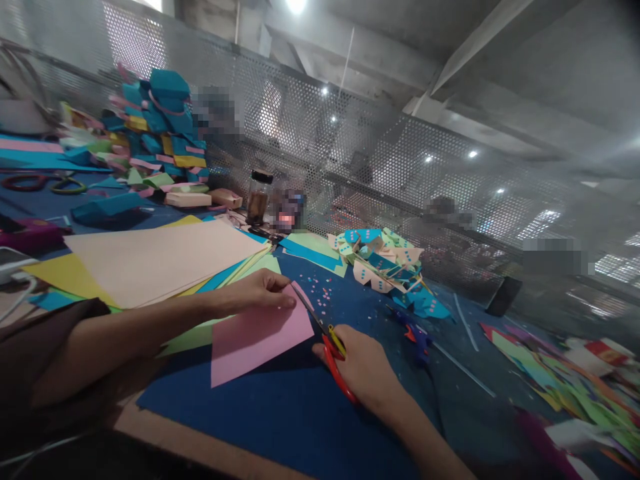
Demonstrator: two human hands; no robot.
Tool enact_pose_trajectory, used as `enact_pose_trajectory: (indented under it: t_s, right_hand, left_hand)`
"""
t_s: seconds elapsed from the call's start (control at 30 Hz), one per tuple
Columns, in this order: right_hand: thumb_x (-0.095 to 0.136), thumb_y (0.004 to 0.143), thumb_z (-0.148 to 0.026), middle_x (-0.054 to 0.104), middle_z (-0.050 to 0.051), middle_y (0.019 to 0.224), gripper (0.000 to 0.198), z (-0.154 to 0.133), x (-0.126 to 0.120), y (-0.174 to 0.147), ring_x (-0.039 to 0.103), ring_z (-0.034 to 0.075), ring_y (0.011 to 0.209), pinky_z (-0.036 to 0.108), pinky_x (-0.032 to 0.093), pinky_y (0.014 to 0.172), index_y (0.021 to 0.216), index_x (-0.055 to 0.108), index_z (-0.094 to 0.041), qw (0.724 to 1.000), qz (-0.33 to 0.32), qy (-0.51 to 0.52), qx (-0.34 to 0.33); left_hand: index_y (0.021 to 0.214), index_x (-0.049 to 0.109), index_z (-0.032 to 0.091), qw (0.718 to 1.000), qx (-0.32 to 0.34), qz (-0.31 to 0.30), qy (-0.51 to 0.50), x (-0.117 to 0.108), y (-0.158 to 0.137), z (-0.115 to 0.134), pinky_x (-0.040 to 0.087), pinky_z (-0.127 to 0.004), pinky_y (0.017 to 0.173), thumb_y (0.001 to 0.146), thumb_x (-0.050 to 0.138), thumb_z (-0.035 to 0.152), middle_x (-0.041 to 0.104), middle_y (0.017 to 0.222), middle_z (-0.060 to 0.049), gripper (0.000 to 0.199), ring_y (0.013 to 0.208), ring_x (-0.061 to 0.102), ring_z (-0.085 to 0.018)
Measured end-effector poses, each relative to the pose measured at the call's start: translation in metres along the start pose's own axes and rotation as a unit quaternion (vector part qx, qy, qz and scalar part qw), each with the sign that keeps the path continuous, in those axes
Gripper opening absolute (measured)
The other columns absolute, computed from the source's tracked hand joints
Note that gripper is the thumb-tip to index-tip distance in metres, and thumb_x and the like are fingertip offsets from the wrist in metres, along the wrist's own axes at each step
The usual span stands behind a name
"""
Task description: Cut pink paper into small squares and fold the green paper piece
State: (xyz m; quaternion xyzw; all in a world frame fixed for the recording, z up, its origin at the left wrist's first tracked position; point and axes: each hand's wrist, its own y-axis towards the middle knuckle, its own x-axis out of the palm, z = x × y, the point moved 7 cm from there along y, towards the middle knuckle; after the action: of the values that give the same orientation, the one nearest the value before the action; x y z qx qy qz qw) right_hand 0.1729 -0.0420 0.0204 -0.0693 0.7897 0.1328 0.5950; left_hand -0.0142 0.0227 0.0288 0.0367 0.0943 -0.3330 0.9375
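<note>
The right hand [364,365] is closed around the red and yellow handles of a pair of scissors [334,363], whose blades point toward eleven o'clock and meet the upper right edge of a pink sheet [260,337]; how far the blades are parted, I cannot tell. The left hand [264,289], at the sheet's twelve o'clock, pinches that edge between thumb and fingers, close to the blade tips.

Taking the pink sheet as the centre of the dial, a light green sheet [193,339] lies partly beneath it at nine o'clock. Tiny paper bits [320,293] are scattered on the blue tabletop [250,417] at two o'clock, just past the blades. Further along that line sits a heap of dotted paper pieces [385,260] in blue, green and peach. At three o'clock rests a blue glue gun [421,341] with an orange trigger, and well beyond it spread coloured paper strips [565,380]. Large peach sheets [165,260] lie at ten o'clock, overlapping a yellow sheet [65,273]. A dark-lidded jar [257,203] stands at twelve. Farther off, at eleven, rises a blue paper model [167,127] with pink and yellow parts.
</note>
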Motion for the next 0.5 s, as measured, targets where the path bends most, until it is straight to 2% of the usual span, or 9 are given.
enact_pose_trajectory:
  t_s: [0.2,0.5]
  right_hand:
    - [0.06,0.089,-0.048,0.064,0.0,0.072,0.029,0.0008,0.0013,0.0005,0.056,0.016,0.065,0.027,0.023,0.057,0.078,0.057,-0.021,1.0,-0.009,0.009,0.006]
    - [0.058,0.09,-0.047,0.064,0.0,0.073,0.028,0.0002,0.0044,0.0013,0.054,0.016,0.065,0.027,0.023,0.057,0.079,0.058,-0.021,1.0,-0.02,0.015,0.005]
  left_hand:
    - [0.08,0.067,0.014,1.0,-0.002,-0.006,0.004,0.0008,-0.0003,-0.0013,0.031,-0.02,0.05,0.082,0.069,0.042,0.061,0.066,0.001,0.028,0.054,0.051,-0.009]
    - [0.081,0.068,0.015,1.0,-0.013,-0.012,0.002,0.0025,-0.0006,-0.0022,0.037,-0.022,0.054,0.082,0.069,0.04,0.066,0.071,0.0,0.025,0.058,0.057,-0.011]
